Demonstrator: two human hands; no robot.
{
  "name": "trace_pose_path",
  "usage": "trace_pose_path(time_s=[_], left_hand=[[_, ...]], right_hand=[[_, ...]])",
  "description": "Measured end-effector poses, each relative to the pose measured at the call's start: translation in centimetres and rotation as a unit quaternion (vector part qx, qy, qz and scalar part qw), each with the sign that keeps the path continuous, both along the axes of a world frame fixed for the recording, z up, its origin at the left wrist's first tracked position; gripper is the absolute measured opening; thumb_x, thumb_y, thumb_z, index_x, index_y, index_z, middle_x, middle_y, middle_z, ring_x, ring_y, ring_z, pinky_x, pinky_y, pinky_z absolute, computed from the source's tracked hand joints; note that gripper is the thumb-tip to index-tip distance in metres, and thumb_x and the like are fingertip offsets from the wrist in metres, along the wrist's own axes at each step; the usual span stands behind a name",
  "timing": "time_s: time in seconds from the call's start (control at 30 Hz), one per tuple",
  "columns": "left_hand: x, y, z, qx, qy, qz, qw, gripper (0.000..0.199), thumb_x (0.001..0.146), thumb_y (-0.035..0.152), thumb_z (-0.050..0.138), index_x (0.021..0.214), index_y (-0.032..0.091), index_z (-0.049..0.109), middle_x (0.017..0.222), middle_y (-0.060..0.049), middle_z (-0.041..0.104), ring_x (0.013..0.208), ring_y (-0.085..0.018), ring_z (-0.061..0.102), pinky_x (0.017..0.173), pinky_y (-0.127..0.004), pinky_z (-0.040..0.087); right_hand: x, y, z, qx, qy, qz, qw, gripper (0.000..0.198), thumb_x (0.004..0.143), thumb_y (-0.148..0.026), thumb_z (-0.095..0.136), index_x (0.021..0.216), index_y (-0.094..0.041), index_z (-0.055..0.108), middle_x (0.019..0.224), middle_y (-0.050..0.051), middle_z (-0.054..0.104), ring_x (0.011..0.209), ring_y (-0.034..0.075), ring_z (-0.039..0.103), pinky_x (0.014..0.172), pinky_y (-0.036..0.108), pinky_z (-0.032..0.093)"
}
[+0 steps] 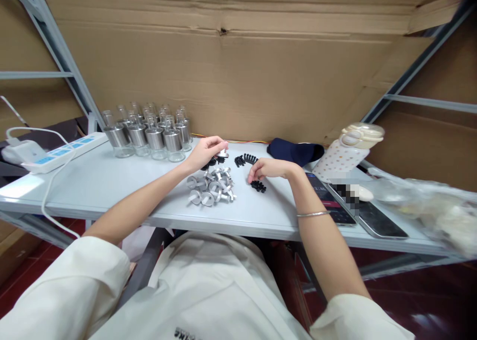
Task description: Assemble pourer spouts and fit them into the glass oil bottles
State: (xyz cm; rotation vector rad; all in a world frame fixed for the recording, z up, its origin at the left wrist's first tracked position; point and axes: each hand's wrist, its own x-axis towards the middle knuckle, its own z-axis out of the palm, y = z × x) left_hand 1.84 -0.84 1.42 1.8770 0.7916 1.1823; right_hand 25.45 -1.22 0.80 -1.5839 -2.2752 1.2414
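Note:
My left hand (204,153) is closed, thumb and fingertips pinching a small silver disc-shaped part (222,154) with black beneath it. Dark round pieces (209,164) lie just under that hand. Closer to me is a pile of silver discs with short stems (210,187). My right hand (266,168) is lowered to the tabletop with its fingers drawn together, at the edge of a cluster of small black parts (258,186). Whatever is between those fingertips is hidden. Another group of black parts (246,159) sits a little farther back, between the two hands.
Several glass bottles with steel sleeves (154,138) stand at the back left, beside a power strip (67,153). To the right are a dark blue cap (295,152), a dotted bottle (341,156), two phones (382,219) and plastic bags (432,206). Cardboard (238,81) walls the back.

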Motion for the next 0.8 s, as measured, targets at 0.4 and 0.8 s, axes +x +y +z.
trace_pose_path(time_s=[0.4,0.8], left_hand=[[0.4,-0.2,-0.1,-0.056,0.011,-0.017,0.998,0.043,0.061,0.053,0.073,0.063,0.015,0.053,0.051,0.005,0.049,0.048,-0.007,0.044,0.047,-0.02,0.033],[0.6,-0.7,-0.7,-0.01,0.061,-0.072,0.996,0.046,0.068,0.057,0.069,0.071,0.015,0.051,0.057,0.004,0.049,0.052,-0.009,0.046,0.049,-0.021,0.032]], right_hand=[[-4.0,-1.6,0.4,0.189,0.205,-0.016,0.96,0.045,0.071,-0.058,0.063,0.076,-0.014,0.064,0.065,0.001,0.058,0.064,0.012,0.051,0.063,0.025,0.039],[-5.4,-2.4,0.7,0.156,0.285,-0.034,0.945,0.038,0.059,-0.047,0.075,0.073,-0.015,0.059,0.061,-0.003,0.053,0.058,0.009,0.045,0.058,0.024,0.034]])
